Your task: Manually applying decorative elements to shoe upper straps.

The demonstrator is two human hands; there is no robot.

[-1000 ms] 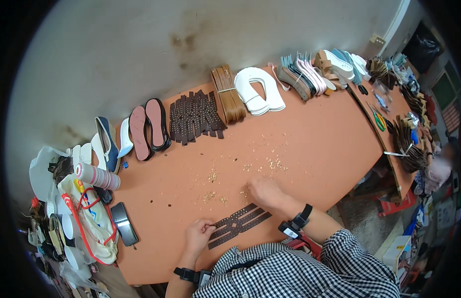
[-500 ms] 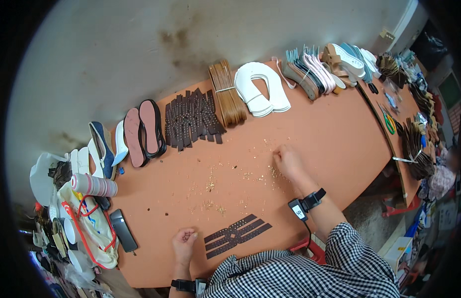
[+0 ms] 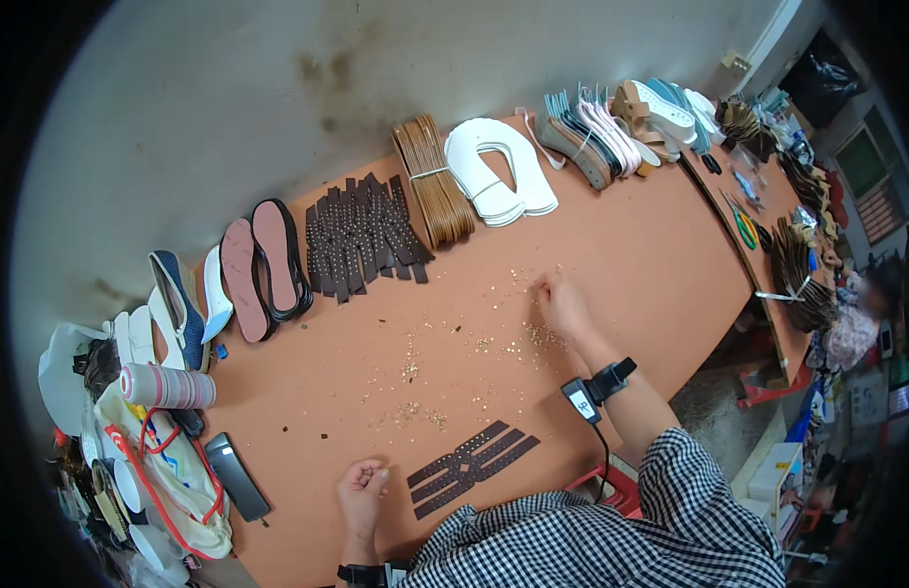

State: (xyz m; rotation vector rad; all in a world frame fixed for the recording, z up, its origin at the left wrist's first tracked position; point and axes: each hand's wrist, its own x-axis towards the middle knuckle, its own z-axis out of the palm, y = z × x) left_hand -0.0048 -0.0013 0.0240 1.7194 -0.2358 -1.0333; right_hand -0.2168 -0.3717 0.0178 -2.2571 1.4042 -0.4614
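Observation:
My right hand (image 3: pixel 562 306) rests on the table among scattered small gold studs (image 3: pixel 541 335), fingers pinched downward; whatever is between the fingertips is too small to make out. Near the front edge, my left hand (image 3: pixel 361 490) is loosely curled, thumb against the fingers, and any thing inside it is hidden. Just to its right lies a dark brown strap piece (image 3: pixel 469 468), slit into strips that meet at a small diamond-shaped hole, with tiny studs dotted along parts of it. More gold studs (image 3: pixel 410 412) lie in loose clusters between my hands.
Along the wall stand a pile of studded brown straps (image 3: pixel 364 240), a tied brown bundle (image 3: pixel 433 181), white U-shaped sheets (image 3: pixel 518 201), pink-lined soles (image 3: pixel 280 257) and wedge soles (image 3: pixel 572 152). At left lie a phone (image 3: pixel 237 477) and a striped roll (image 3: pixel 170 385). Scissors (image 3: pixel 743 225) lie at right.
My view has shifted slightly, so most of the table appears further left. Both hands keep nearly the same places, the right still pinched among the studs and the left still curled.

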